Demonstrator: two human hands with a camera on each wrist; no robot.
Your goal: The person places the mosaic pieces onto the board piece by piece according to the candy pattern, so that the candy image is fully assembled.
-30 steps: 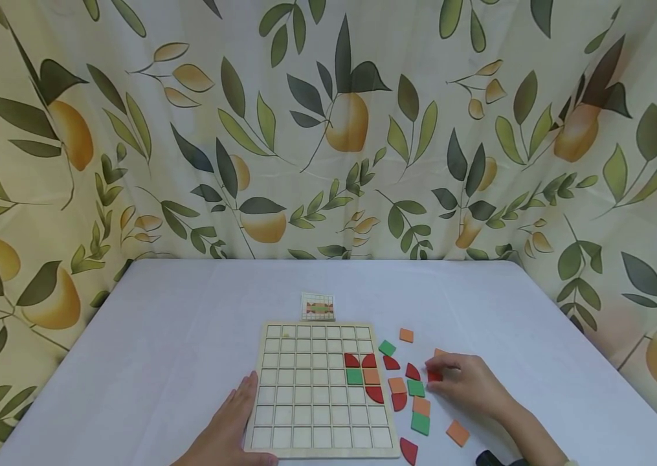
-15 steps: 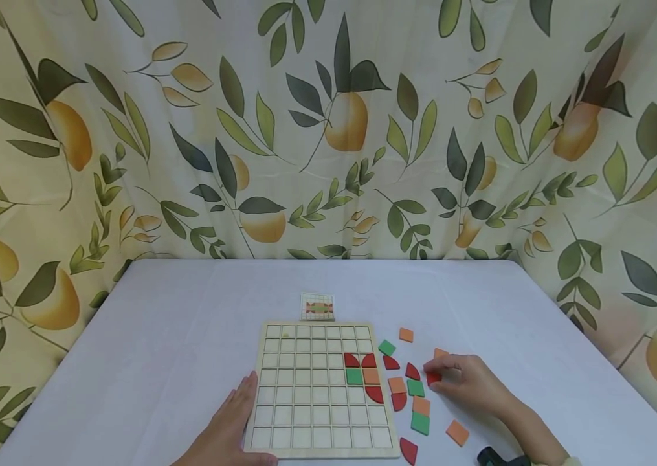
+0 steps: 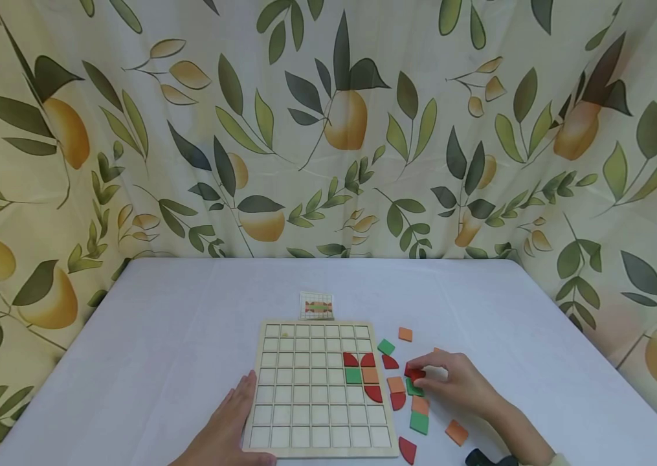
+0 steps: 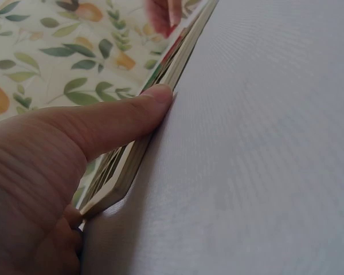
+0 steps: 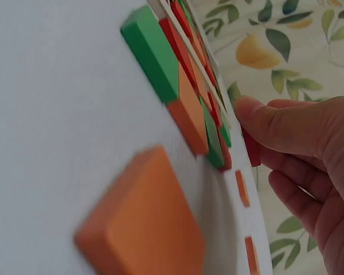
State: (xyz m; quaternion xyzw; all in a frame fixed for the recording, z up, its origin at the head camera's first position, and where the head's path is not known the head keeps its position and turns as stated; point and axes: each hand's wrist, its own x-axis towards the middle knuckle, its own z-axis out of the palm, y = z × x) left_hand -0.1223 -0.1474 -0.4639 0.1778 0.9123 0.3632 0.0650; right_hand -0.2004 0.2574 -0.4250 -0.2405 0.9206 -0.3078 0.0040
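A wooden grid board [image 3: 293, 414] lies on the white table, with red quarter-circles, a green square [image 3: 353, 375] and an orange square [image 3: 369, 375] in cells at its right side. My left hand [image 3: 226, 421] rests at the board's near left corner, fingers straight along the left side. Its thumb [image 4: 129, 117] lies on the near edge in the left wrist view. Right of the board, my right hand [image 3: 459, 382] pinches a small red piece [image 5: 251, 148] between thumb and fingers, over the loose pieces. Fingers hide part of its shape.
Loose green, orange and red pieces lie right of the board, among them an orange square [image 3: 456, 432] and a red quarter-circle [image 3: 407, 450]. A small pattern card [image 3: 316, 306] stands behind the board. A patterned curtain [image 3: 328, 129] hangs behind the table.
My right hand has moved left toward the board, carrying the red piece away from its spot at the right of the loose pieces. The left hand stays at the board's corner.
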